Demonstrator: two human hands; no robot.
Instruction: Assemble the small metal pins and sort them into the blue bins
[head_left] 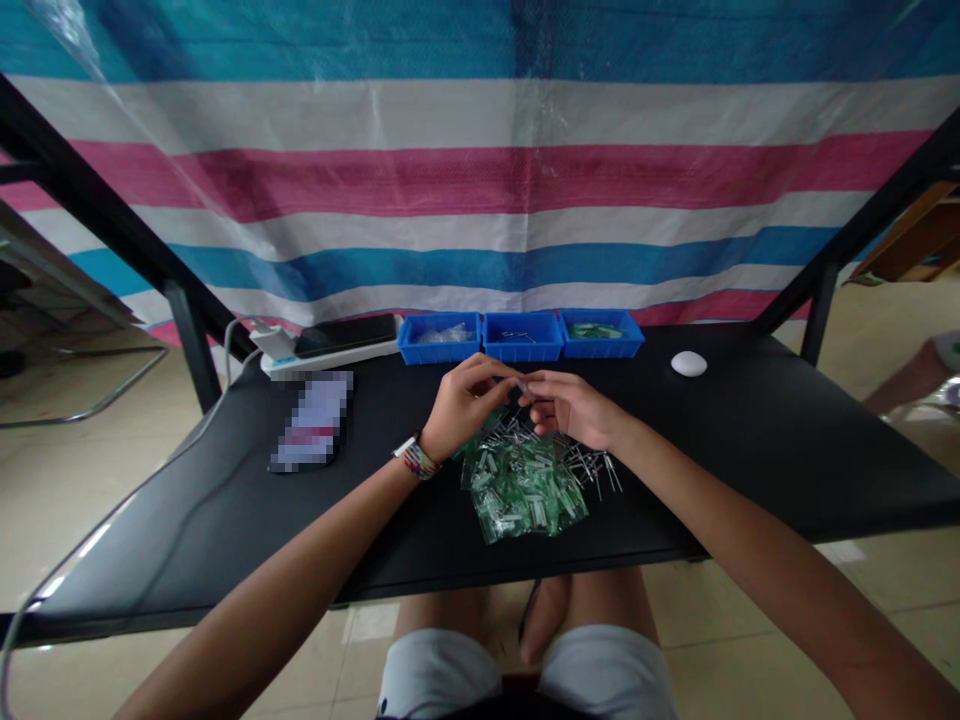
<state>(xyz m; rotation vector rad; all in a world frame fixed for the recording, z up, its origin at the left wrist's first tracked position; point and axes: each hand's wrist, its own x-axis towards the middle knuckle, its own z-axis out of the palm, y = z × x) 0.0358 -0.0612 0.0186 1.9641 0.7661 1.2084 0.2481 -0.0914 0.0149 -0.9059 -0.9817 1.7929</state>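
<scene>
My left hand (472, 400), with a colourful bracelet at the wrist, meets my right hand (571, 408) above the middle of the black table. The fingertips of both are pinched together around a small pale piece (523, 387), mostly hidden and too small to name. Right below lies a heap of small clear bags with green and white contents (525, 490). Loose thin metal pins (596, 468) are scattered beside the heap, under my right hand, and partly hidden behind my fingers.
Three blue bins stand at the back: one with clear bags (407, 345), one with a few metal pins (491, 348), one with green pieces (634, 345). A power strip (367, 352), a phone (311, 420) and a white mouse (688, 364) are on the table (787, 440).
</scene>
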